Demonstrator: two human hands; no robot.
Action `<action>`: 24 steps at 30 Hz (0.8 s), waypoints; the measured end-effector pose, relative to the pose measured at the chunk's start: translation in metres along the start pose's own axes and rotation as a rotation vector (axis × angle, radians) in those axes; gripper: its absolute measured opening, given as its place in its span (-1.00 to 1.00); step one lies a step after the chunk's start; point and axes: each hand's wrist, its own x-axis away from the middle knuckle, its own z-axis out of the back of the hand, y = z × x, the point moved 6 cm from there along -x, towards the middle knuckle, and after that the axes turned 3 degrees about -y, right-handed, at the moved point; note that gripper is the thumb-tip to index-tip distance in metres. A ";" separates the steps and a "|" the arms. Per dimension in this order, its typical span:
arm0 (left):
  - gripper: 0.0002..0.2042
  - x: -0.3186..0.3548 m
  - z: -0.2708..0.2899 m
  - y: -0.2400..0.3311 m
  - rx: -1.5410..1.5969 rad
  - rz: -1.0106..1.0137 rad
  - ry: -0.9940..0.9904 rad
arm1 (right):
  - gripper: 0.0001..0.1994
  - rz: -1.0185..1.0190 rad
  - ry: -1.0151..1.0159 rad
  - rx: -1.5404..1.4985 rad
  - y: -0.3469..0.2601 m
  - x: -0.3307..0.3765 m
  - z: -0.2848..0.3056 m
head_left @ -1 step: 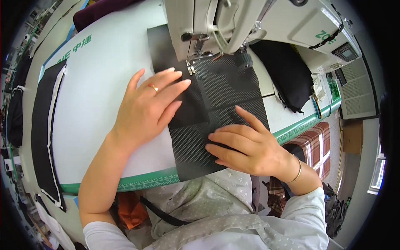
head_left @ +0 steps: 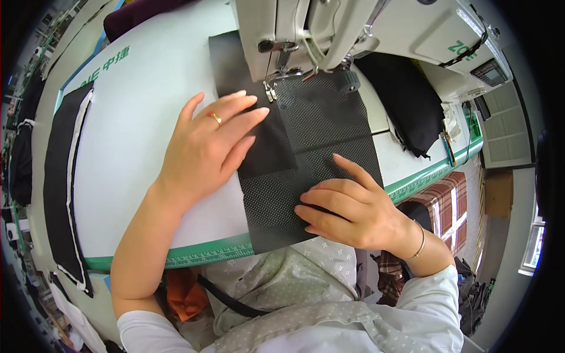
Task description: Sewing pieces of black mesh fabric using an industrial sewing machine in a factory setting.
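I'm watching both hands lying flat on the black mesh, which is spreading across the white table and hanging a little over its green front edge. My left hand is resting open, fingers stretched and pressing on a plain dark patch that is sitting on the mesh's left side, fingertips pointing toward the presser foot. My right hand is also lying open, palm down, fingers pointing left across the lower part of the mesh; neither hand is gripping anything. The far end of the mesh is sitting under the sewing machine. More black fabric is lying to the right of the machine, and a long black strip is lying at the table's left edge, well apart from the hands
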 end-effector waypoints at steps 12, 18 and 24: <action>-0.68 0.002 -0.006 -0.011 0.197 0.052 -0.028 | -0.83 0.019 -0.018 -0.101 0.003 0.013 -0.009; -0.54 0.003 -0.002 -0.005 0.098 0.056 -0.088 | -0.78 0.024 -0.007 -0.121 0.006 0.013 -0.006; -0.47 0.003 -0.001 0.022 0.076 -0.089 -0.190 | -0.49 -0.101 -0.126 0.006 0.028 0.001 -0.001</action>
